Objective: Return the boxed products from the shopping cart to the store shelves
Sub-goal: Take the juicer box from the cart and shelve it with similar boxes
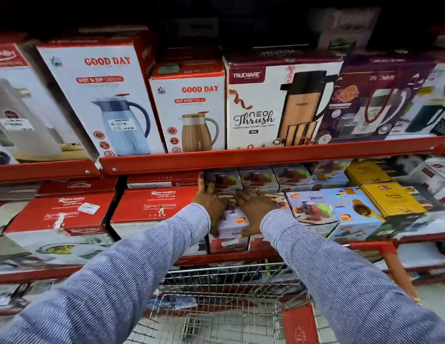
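A white juicer box (230, 225) with an orange logo sits at the front of the middle shelf, on top of another box. My left hand (211, 203) grips its left side and my right hand (253, 209) its right side, both in striped blue sleeves. More juicer boxes (260, 178) of the same kind stand in a row behind it. The wire shopping cart (223, 294) is right below my arms, its inside mostly hidden by them.
Red Rishabh boxes (155, 207) lie left of the juicer box, blue and yellow boxes (353, 209) to its right. The red shelf rail (241, 157) above carries tall flask boxes (189, 108). The cart's red handle (395, 266) is at the right.
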Demonstrator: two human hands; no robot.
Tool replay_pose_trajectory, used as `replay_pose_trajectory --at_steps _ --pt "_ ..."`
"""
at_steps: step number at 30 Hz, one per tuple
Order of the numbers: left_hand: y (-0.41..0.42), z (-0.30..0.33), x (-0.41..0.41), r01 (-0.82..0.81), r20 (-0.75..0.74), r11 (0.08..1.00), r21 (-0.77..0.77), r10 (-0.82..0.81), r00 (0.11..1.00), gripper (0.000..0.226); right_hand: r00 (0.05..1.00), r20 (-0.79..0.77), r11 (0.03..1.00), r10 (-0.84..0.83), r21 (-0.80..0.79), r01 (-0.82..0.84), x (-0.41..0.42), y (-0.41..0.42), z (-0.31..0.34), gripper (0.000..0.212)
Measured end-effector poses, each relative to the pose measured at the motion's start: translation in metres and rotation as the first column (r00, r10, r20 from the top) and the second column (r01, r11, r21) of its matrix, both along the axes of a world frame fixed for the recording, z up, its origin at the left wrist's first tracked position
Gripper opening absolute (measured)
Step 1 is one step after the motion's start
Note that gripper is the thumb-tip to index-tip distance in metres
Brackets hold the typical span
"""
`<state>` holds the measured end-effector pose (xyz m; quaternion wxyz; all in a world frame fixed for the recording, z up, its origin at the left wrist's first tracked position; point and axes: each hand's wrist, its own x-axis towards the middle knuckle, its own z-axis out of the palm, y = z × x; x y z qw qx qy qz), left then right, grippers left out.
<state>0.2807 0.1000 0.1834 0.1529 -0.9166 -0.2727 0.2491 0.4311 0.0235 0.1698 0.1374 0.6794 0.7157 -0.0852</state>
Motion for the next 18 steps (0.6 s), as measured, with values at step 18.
replay_pose_trajectory --at_steps 18 --pt "-0.010 0.026 0.007 -0.005 0.098 0.998 -0.057 0.010 0.995 0.110 0.999 0.008 0.999 0.049 0.011 -0.049 0.013 0.010 0.014 0.110"
